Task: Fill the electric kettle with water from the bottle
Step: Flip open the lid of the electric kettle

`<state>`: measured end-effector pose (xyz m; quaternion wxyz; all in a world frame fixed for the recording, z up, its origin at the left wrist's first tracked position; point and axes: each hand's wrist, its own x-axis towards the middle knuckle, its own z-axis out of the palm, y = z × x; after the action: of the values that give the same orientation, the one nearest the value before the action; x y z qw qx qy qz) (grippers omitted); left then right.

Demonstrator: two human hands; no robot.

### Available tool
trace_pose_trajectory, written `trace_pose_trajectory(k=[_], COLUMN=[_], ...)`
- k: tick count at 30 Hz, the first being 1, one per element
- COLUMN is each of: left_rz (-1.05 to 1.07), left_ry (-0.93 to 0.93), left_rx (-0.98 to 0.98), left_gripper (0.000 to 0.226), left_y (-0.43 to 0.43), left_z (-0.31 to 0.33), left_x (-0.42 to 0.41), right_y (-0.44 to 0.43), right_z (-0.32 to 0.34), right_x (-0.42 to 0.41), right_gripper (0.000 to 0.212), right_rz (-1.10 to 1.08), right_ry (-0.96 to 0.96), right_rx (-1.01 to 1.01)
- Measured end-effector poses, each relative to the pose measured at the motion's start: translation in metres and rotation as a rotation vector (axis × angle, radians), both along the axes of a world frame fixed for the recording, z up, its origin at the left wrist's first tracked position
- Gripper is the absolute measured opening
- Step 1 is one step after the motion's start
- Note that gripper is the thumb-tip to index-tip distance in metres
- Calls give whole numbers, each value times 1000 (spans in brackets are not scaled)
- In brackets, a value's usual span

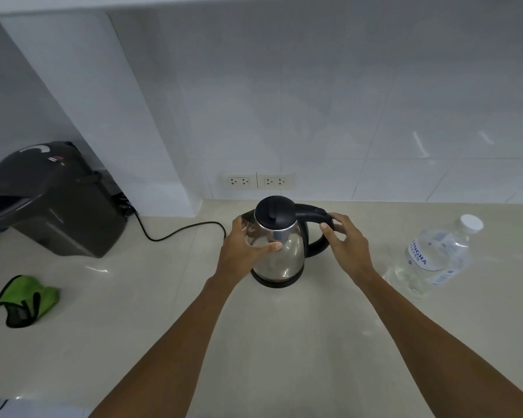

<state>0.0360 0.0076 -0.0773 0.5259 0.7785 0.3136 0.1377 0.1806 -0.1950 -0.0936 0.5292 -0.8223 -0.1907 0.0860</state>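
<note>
Standing upright on its black base (274,282) near the middle of the counter (163,312), the kettle (280,242) has its black lid (274,214) shut, spout pointing left, black handle (317,233) on the right. Left hand (243,248) cups the steel body on the spout side: thumb laid across the front of the body, fingers curled round the far side below the spout, touching metal. Right hand (344,242) is at the handle w/ fingers loosely spread & curved; fingertips rest on the top of the handle, thumb points toward the handle's inner side, but can't tell if it's a firm grip or just contact. Both forearms reach in from the bottom edge. Bottle (435,257) stands well apart to the right of the kettle, clear plastic, white cap (471,222) on, blue-lettered label, untouched. Two wall sockets (257,180) sit on the tiled wall just behind the kettle. A black cord (175,232) runs along the counter from behind the kettle's left side toward a dark appliance (52,200) at far left. Green cloth (24,300) w/ black trim lies crumpled near the left edge, well apart from the kettle.
</note>
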Motion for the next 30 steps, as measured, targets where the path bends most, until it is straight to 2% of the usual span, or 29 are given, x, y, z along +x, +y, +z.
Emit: trace_pose_trajectory(k=[11,30], left_rz=[-22,-98], left_ry=[-49,-23], left_rx=[60,51], left_gripper=[96,95], left_y=[-15,-80], left_z=[21,4], left_x=[-26,-142], right_y=[-15,-91], right_z=[17,-4], right_x=[-29,-156], right_gripper=[33,30], right_rz=[-44,-108], right_ry=[-13,-16], right_rx=[50,17])
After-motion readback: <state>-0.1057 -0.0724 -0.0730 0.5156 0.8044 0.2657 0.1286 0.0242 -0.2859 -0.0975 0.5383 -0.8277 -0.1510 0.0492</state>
